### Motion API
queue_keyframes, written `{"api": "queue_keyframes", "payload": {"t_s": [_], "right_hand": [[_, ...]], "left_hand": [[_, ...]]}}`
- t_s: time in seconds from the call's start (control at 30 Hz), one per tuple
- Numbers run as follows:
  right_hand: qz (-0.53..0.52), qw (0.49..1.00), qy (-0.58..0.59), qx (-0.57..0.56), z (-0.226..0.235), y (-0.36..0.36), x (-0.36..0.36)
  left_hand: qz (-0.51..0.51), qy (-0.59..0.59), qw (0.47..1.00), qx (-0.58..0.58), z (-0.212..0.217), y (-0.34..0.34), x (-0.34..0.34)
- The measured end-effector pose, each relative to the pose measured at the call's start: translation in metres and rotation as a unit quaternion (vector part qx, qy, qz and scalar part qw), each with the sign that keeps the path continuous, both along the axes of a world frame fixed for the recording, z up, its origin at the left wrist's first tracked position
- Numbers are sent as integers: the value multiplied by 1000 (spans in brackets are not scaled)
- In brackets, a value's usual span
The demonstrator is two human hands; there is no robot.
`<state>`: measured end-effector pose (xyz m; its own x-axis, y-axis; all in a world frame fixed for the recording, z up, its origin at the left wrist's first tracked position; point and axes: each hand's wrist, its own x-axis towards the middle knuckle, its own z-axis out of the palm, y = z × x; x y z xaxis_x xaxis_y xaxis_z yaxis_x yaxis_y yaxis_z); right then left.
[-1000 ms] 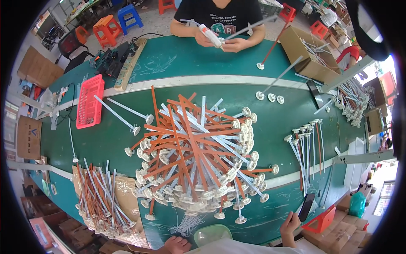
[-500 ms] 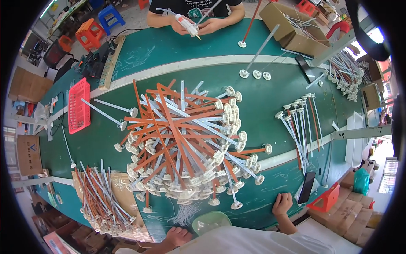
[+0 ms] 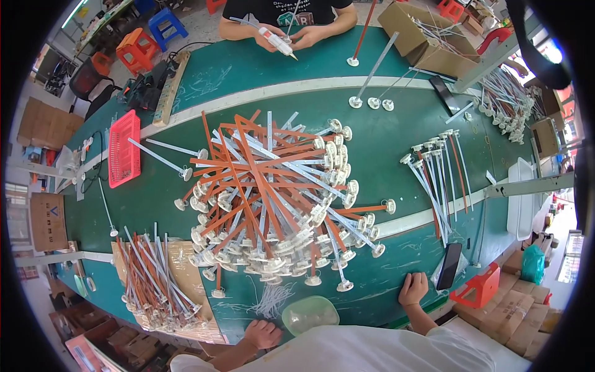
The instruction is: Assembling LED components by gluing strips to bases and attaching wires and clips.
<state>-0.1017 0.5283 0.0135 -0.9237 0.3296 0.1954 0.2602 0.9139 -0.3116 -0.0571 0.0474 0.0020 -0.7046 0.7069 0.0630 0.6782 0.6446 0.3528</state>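
My left hand [image 3: 263,335] rests on the near edge of the green table with its fingers curled and nothing seen in them. Right beside it is a pale green translucent bowl [image 3: 310,312], and a small heap of thin white strands [image 3: 273,299] lies just beyond. Farther right, my right hand [image 3: 413,289] leans on the table as a loose fist, near a black phone [image 3: 449,266]. Neither hand touches the big pile of flat orange-brown and silver strips [image 3: 260,164] with round white ends, which fills the middle of the table.
Across the table a person holds a white tool with a pointed nozzle [image 3: 276,41]. At left stand a pink basket [image 3: 124,149] and more strips on cardboard [image 3: 160,279]. A row of strips [image 3: 443,180] lies at right; an open carton [image 3: 427,43] is at far right.
The whole view has shifted slightly. My hands stay on the table in nearly the same places, the left a little more in view. The person opposite has slightly shifted the tool.
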Motion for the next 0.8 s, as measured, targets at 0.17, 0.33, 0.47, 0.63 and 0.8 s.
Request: {"api": "queue_keyframes", "payload": {"t_s": [0.17, 0.33, 0.47, 0.63, 0.8], "right_hand": [[-2, 1000, -7, -2, 1, 0, 1], [-4, 1000, -12, -5, 1, -2, 1], [-12, 1000, -27, -6, -3, -2, 2], [-4, 1000, -24, -5, -6, 1, 4], [3, 1000, -17, -4, -12, 5, 7]], "left_hand": [[11, 5, 1000, 2, 3, 2, -2], [2, -15, 1000, 1, 6, -2, -2], [8, -24, 1000, -7, 2, -2, 0], [-3, -28, 1000, -9, 11, -1, -6], [-4, -16, 1000, -4, 7, -1, -6]]}}
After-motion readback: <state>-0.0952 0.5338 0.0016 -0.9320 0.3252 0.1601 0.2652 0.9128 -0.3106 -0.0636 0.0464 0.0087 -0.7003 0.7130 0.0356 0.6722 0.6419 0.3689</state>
